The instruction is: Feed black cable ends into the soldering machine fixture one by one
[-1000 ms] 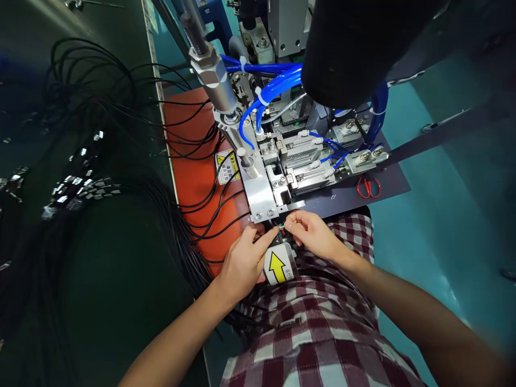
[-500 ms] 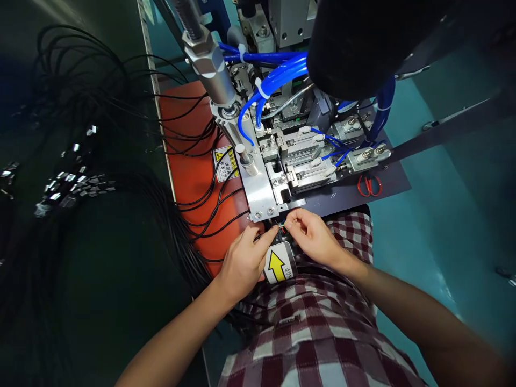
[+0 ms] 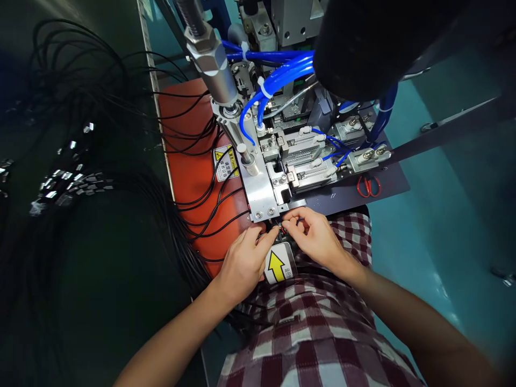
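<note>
My left hand (image 3: 244,262) and my right hand (image 3: 314,235) meet at the front edge of a metal machine fixture (image 3: 264,194). Both pinch the end of a thin black cable with small coloured wires (image 3: 279,229), left from the left, right from the right. The wire tips sit just below the fixture's silver plate. Under my hands is a label with a yellow arrow (image 3: 279,265) pointing up toward the machine.
A bundle of black cables (image 3: 121,177) with silver connectors (image 3: 64,183) spreads over the dark bench at left and across an orange mat (image 3: 191,161). Blue air hoses (image 3: 274,80) and a steel cylinder (image 3: 209,59) rise behind. Red scissors (image 3: 368,186) lie at right. My checked shirt fills the bottom.
My hands have stayed at the same spot, with the right fingers shifting slightly on the wire end. The camera has tipped a little.
</note>
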Tool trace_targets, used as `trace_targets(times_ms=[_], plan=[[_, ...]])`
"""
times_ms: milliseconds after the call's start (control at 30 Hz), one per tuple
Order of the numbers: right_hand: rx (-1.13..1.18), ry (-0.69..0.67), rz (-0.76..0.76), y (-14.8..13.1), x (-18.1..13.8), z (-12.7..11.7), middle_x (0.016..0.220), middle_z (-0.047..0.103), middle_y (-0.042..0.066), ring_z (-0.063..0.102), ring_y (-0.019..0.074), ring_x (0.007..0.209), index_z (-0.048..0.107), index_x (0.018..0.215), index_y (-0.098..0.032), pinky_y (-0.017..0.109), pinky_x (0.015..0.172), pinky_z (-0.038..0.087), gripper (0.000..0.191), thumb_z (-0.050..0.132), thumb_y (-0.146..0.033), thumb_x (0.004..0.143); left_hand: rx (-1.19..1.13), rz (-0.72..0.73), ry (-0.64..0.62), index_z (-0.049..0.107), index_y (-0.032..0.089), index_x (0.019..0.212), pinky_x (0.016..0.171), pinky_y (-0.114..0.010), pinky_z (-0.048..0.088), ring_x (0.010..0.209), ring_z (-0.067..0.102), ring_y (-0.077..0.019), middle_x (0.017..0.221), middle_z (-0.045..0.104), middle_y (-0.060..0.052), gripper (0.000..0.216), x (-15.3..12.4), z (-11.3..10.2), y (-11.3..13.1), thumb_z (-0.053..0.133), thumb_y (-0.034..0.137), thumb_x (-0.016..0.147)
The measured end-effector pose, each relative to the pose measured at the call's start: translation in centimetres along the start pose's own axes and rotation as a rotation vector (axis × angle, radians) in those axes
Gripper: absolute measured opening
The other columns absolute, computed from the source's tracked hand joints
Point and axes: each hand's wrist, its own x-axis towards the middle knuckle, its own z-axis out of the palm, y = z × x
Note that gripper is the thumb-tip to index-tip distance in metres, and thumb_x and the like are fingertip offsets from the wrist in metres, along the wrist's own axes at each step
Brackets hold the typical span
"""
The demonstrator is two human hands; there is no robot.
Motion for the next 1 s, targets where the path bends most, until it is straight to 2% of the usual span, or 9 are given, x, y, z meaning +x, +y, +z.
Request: trace_targets(times_ms=[267, 333, 500, 567, 633, 733, 800, 1000], plan=[[0.031, 0.062, -0.113, 0.4, -0.4, 0.9, 0.073, 0.054, 0.000, 0.048, 0.0120, 0.062, 0.058, 0.079, -0.017, 0.025, 0.059, 0.040, 0.010, 0.055, -0.021, 0.088, -0.017, -0.012, 0.001, 0.059, 0.010, 0.120, 0.065, -0.030, 0.055, 0.083, 0.059, -0.0200, 0.093, 0.055, -0.011, 0.033, -0.1, 0.2, 0.0, 0.044, 0.012, 0.091], [0.091, 0.043, -0.062, 0.6, -0.4, 1.1, 0.071, 0.053, 0.000, 0.046, 0.0116, 0.060, 0.058, 0.079, -0.018, 0.025, 0.057, 0.039, 0.011, 0.054, -0.024, 0.088, -0.015, -0.010, 0.002, 0.059, 0.010, 0.120, 0.065, -0.030, 0.055, 0.083, 0.059, -0.0205, 0.093, 0.055, -0.011, 0.033, -0.1, 0.2, -0.1, 0.044, 0.011, 0.091], [0.386, -0.067, 0.198, 1.0, 0.0, 1.5, 0.057, 0.043, -0.006, 0.035, 0.0089, 0.047, 0.055, 0.078, -0.018, 0.022, 0.044, 0.028, 0.017, 0.055, -0.033, 0.086, -0.023, -0.010, -0.001, 0.058, 0.011, 0.120, 0.065, -0.030, 0.055, 0.081, 0.059, -0.0198, 0.093, 0.056, -0.011, 0.034, -0.1, 0.2, -0.1, 0.044, 0.010, 0.090], [0.424, -0.108, 0.250, 0.9, 0.1, 1.2, 0.056, 0.044, -0.006, 0.034, 0.0087, 0.045, 0.055, 0.077, -0.018, 0.022, 0.043, 0.027, 0.018, 0.055, -0.034, 0.085, -0.057, -0.031, 0.005, 0.058, 0.012, 0.119, 0.069, -0.030, 0.055, 0.084, 0.060, -0.0197, 0.095, 0.057, -0.011, 0.033, -0.1, 0.2, -0.1, 0.043, 0.009, 0.090], [0.313, -0.093, 0.210, 0.5, -0.1, 0.7, 0.061, 0.051, -0.003, 0.041, 0.0102, 0.048, 0.057, 0.078, -0.018, 0.023, 0.045, 0.031, 0.017, 0.055, -0.033, 0.086, -0.111, -0.064, 0.014, 0.058, 0.013, 0.115, 0.074, -0.030, 0.055, 0.086, 0.060, -0.0192, 0.096, 0.059, -0.010, 0.030, 0.0, 0.2, 0.0, 0.043, 0.008, 0.090], [-0.014, 0.037, 0.021, -0.3, -0.5, 0.1, 0.078, 0.061, 0.004, 0.053, 0.0151, 0.065, 0.063, 0.088, -0.018, 0.026, 0.055, 0.039, 0.015, 0.054, -0.030, 0.088, -0.160, -0.091, 0.017, 0.057, 0.014, 0.110, 0.076, -0.031, 0.055, 0.087, 0.060, -0.0190, 0.095, 0.061, -0.009, 0.025, 0.2, 0.1, 0.1, 0.043, 0.007, 0.090], [-0.145, 0.089, -0.080, -1.0, -0.7, 0.2, 0.081, 0.062, 0.005, 0.055, 0.0167, 0.069, 0.063, 0.096, -0.018, 0.027, 0.059, 0.041, 0.015, 0.054, -0.029, 0.089, -0.156, -0.090, 0.020, 0.057, 0.014, 0.108, 0.076, -0.031, 0.055, 0.088, 0.060, -0.0193, 0.098, 0.060, -0.010, 0.024, 0.2, 0.1, 0.2, 0.043, 0.008, 0.090], [-0.160, 0.103, -0.104, -1.3, -0.5, 1.2, 0.066, 0.054, 0.000, 0.049, 0.0136, 0.059, 0.060, 0.080, -0.019, 0.026, 0.055, 0.038, 0.013, 0.053, -0.026, 0.089, -0.151, -0.091, 0.022, 0.058, 0.012, 0.108, 0.079, -0.031, 0.055, 0.091, 0.060, -0.0194, 0.099, 0.059, -0.011, 0.025, 0.2, 0.2, 0.2, 0.041, 0.008, 0.091]])
